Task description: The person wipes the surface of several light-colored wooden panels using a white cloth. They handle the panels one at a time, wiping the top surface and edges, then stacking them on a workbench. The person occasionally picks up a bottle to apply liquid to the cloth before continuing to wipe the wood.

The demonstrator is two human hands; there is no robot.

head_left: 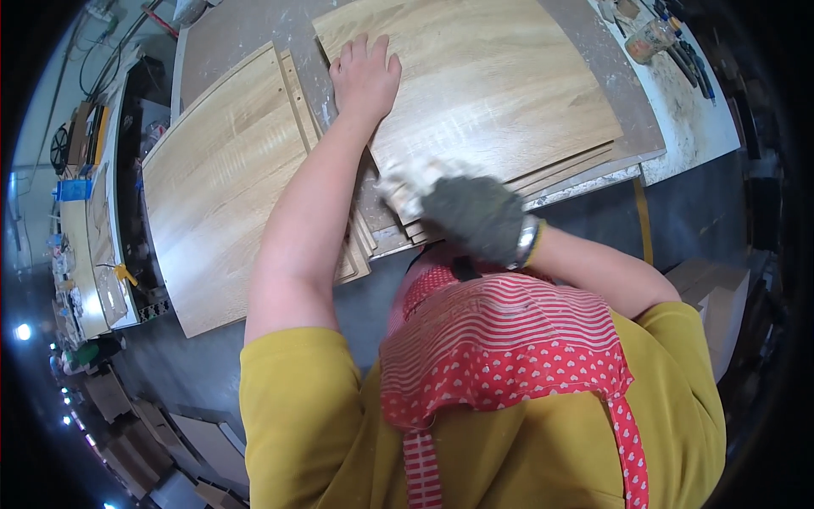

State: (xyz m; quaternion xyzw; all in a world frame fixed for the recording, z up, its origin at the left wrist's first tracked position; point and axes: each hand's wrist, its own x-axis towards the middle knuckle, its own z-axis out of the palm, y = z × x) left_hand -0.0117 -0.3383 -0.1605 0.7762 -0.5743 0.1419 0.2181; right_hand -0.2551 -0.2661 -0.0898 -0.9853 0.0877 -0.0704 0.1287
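My bare left hand point(366, 78) lies flat, fingers spread, near the left edge of the top wood-grain panel point(492, 85) in the right-hand stack. My right hand point(476, 216), in a dark grey-green glove, is closed on a crumpled white rag point(411, 182) at that panel's near left corner. Motion smears both the rag and the glove, and the glove hides the fingers. To the left, beneath my left forearm, another stack has a light wood panel point(229, 187) on top.
The stacks rest on a worn, paint-spotted worktable point(229, 42). On its right, a stained white board point(691, 127) carries a jar point(651, 41) and several hand tools. A cluttered bench point(102, 229) stands at far left. Cardboard point(708, 293) stands at right on the floor.
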